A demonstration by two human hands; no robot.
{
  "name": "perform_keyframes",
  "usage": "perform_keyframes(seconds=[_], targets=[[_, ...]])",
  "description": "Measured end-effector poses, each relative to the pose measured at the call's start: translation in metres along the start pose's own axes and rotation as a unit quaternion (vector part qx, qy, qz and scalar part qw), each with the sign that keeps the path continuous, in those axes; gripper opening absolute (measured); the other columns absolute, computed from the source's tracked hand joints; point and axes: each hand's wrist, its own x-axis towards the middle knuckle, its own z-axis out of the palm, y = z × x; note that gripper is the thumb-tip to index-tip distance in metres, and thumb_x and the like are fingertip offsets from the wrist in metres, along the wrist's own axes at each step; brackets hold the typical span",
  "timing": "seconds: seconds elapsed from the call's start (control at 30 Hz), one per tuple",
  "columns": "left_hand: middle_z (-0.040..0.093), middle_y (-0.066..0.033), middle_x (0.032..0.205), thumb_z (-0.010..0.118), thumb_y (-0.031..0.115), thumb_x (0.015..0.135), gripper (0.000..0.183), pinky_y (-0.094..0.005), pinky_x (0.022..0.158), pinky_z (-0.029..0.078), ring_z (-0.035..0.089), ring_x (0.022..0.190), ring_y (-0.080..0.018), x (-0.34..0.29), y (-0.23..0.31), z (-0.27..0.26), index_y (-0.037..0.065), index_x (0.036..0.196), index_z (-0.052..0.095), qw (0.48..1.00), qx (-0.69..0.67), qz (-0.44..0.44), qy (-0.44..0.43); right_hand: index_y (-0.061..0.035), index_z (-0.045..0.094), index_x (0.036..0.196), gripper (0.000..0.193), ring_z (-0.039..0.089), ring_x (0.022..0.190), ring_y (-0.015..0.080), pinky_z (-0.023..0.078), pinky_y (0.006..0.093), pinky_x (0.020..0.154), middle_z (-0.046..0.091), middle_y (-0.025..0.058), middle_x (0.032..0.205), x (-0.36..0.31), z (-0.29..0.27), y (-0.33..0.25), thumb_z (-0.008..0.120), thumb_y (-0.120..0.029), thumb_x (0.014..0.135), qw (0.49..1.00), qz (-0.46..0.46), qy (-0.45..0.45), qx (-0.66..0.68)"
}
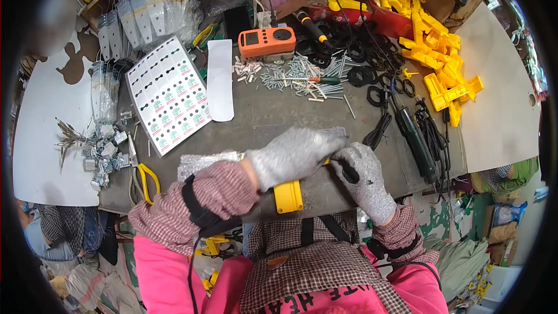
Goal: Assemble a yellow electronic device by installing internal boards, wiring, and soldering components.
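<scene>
My left hand [293, 154], in a grey knit glove, reaches across to the right over the near edge of the bench, smeared by motion. At its fingertips is a small greyish, see-through piece [335, 132] whose kind I cannot make out. My right hand [363, 180], gloved too, meets it there with its fingers curled in. A bit of yellow shows between the two hands, mostly hidden. Below my left hand lies a yellow plastic housing [289, 197] at the bench edge. Clear plastic wrap [200, 164] lies beside my left wrist.
An orange meter [267, 42] stands at the back, behind a heap of screws [302, 75]. A sticker sheet [168, 96] lies to the left, yellow-handled pliers [146, 180] nearer. Right are black cables [381, 128], a dark green cylindrical tool [415, 145] and piled yellow plastic parts [444, 70].
</scene>
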Motion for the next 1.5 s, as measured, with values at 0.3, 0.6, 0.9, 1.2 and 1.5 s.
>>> perform_keyframes(seconds=[0.3, 0.6, 0.9, 1.2, 1.5], targets=[[0.070, -0.0180, 0.101, 0.058, 0.010, 0.091, 0.023, -0.0454, 0.084, 0.056, 0.068, 0.095, -0.0377, 0.061, -0.033, -0.027, 0.005, 0.112, 0.065, 0.988, 0.103, 0.026, 0.114, -0.0110, 0.068, 0.106, 0.035, 0.060, 0.092, 0.0330, 0.051, 0.0426, 0.079, 0.061, 0.0106, 0.099, -0.012, 0.015, 0.016, 0.079, -0.003, 0.074, 0.991, -0.087, 0.098, 0.030], [0.068, -0.0219, 0.095, 0.059, 0.001, 0.081, 0.026, -0.0455, 0.085, 0.055, 0.067, 0.093, -0.0400, 0.120, -0.069, -0.002, 0.001, 0.107, 0.064, 0.982, 0.175, 0.001, 0.075, -0.0074, 0.066, 0.107, 0.029, 0.060, 0.096, 0.0317, 0.050, 0.0437, 0.086, 0.060, 0.0110, 0.098, 0.028, -0.025, 0.028, 0.076, -0.006, 0.079, 0.991, -0.015, 0.130, 0.014], [0.069, -0.0046, 0.101, 0.067, 0.007, 0.091, 0.019, -0.0261, 0.081, 0.054, 0.065, 0.093, -0.0117, 0.016, -0.054, -0.034, 0.003, 0.108, 0.061, 0.876, -0.441, -0.196, 0.010, 0.0003, 0.055, 0.121, 0.033, 0.069, 0.069, 0.0270, 0.056, 0.0377, 0.066, 0.067, 0.0175, 0.080, 0.097, -0.030, 0.064, 0.059, -0.007, 0.089, 0.997, 0.026, 0.063, 0.038], [0.068, -0.0092, 0.112, 0.060, 0.005, 0.094, 0.034, -0.0304, 0.094, 0.052, 0.064, 0.102, -0.0155, -0.016, -0.036, -0.033, 0.002, 0.128, 0.059, 0.944, -0.305, -0.128, 0.001, -0.0088, 0.066, 0.102, 0.017, 0.066, 0.088, 0.0307, 0.055, 0.0377, 0.074, 0.065, 0.0102, 0.096, -0.031, -0.036, 0.006, 0.069, -0.010, 0.085, 0.993, 0.020, -0.115, -0.010], [0.062, -0.0197, 0.119, 0.063, 0.003, 0.079, 0.047, -0.0473, 0.099, 0.048, 0.059, 0.112, -0.0410, -0.042, -0.018, -0.017, 0.006, 0.126, 0.061, 1.000, 0.002, 0.001, 0.007, -0.0096, 0.065, 0.112, 0.031, 0.064, 0.097, 0.0345, 0.053, 0.0430, 0.082, 0.062, 0.0130, 0.105, 0.013, -0.006, -0.040, 0.071, -0.009, 0.082, 0.991, -0.054, -0.105, 0.056]])
